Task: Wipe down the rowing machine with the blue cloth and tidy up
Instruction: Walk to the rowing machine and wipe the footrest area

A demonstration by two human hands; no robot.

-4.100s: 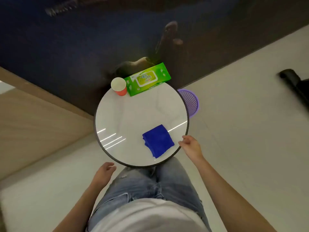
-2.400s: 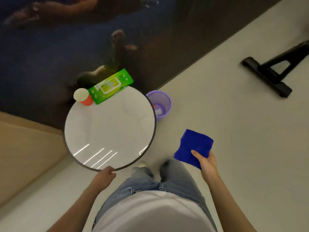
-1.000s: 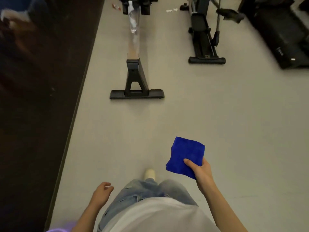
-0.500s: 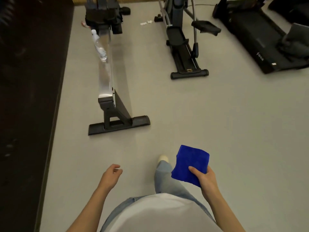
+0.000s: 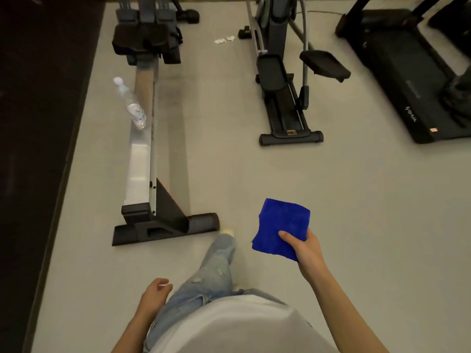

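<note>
The rowing machine stretches away from me on the left, a long silver rail with a black rear foot close by and a black seat at the far end. A clear plastic bottle lies on the rail partway along. My right hand holds the folded blue cloth in the air, to the right of the rear foot. My left hand hangs loosely curled beside my hip with nothing in it.
An elliptical trainer stands right of the rower, and a treadmill lies at the far right. Small white paper scraps lie on the floor between the machines. A dark mat or wall borders the left side.
I took the blue cloth from the round table, turned and walked toward the rowing machine. Its rear foot is now much closer, and the cloth stays in my right hand.
</note>
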